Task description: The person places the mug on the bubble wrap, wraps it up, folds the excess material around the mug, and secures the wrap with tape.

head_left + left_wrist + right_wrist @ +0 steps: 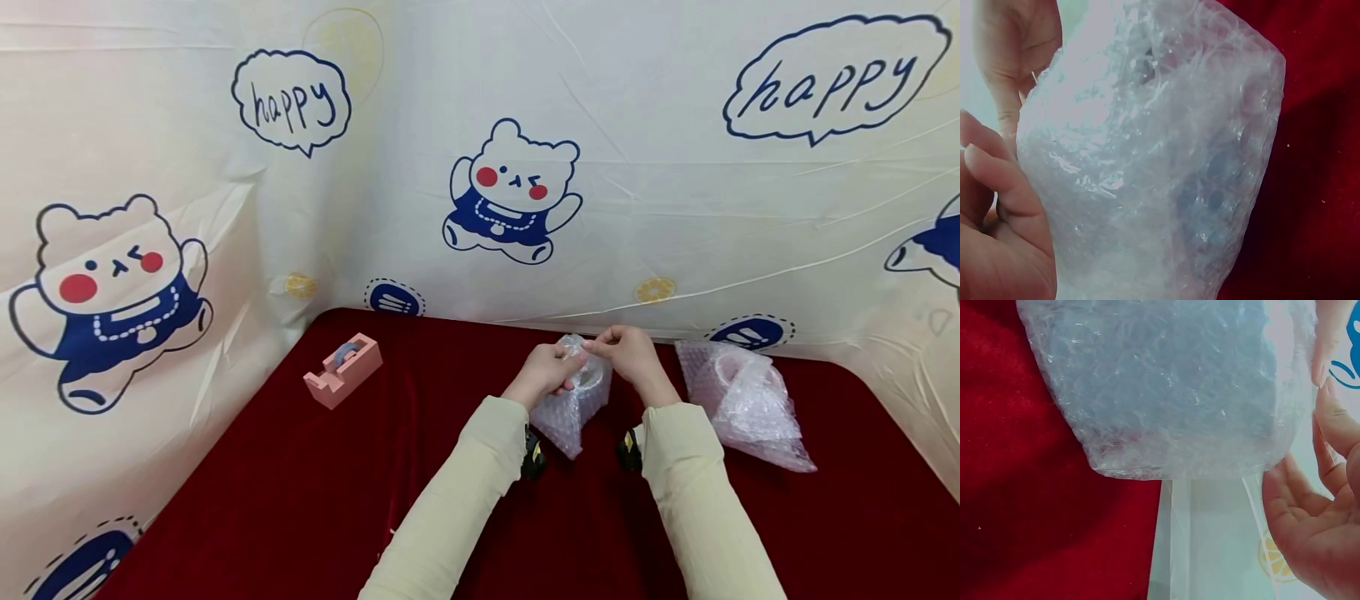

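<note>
A bubble-wrapped package [592, 398] stands near the far side of the table, its clear wrap tapering to a pointed corner toward me. Through the wrap in the right wrist view, something pale blue shows inside the bubble wrap [1166, 381]. My left hand [550, 369] grips the upper left of the wrap with curled fingers. At the top edge, the thumb and forefinger of my right hand [632, 354] pinch beside the left fingertips. Whether a piece of tape lies between them is too small to tell. The right hand's other fingers [1285, 494] lie against the package's side.
A pink tape dispenser [343, 371] with a blue-grey roll stands on the left of the dark red tablecloth [300, 500]. Another bubble-wrapped bundle [742, 400] lies to the right of my right hand. A white printed curtain [637, 208] rises behind the table.
</note>
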Motion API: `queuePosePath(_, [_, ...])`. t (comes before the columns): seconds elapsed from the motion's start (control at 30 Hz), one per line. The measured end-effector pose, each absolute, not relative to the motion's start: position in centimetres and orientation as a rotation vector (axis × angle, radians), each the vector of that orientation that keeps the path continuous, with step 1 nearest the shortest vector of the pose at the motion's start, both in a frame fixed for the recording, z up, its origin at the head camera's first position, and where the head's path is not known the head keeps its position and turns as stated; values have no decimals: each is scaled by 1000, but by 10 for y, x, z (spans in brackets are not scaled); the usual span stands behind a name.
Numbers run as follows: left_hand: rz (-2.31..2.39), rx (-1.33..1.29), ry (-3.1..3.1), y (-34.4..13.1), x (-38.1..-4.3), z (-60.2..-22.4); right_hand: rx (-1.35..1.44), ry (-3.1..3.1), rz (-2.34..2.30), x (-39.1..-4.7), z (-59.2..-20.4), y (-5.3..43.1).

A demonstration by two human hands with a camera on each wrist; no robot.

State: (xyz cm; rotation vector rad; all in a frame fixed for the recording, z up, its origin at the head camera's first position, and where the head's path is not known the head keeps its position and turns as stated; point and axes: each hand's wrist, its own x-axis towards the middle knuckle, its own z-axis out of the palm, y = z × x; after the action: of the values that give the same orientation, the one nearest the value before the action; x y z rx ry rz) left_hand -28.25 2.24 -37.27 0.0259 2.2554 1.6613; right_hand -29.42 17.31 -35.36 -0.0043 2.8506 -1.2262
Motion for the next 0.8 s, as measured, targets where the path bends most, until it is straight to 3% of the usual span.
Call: queuePosePath(0.8, [1619, -15, 2369, 29, -285, -376, 200, 2837, -1556, -297, -384, 168])
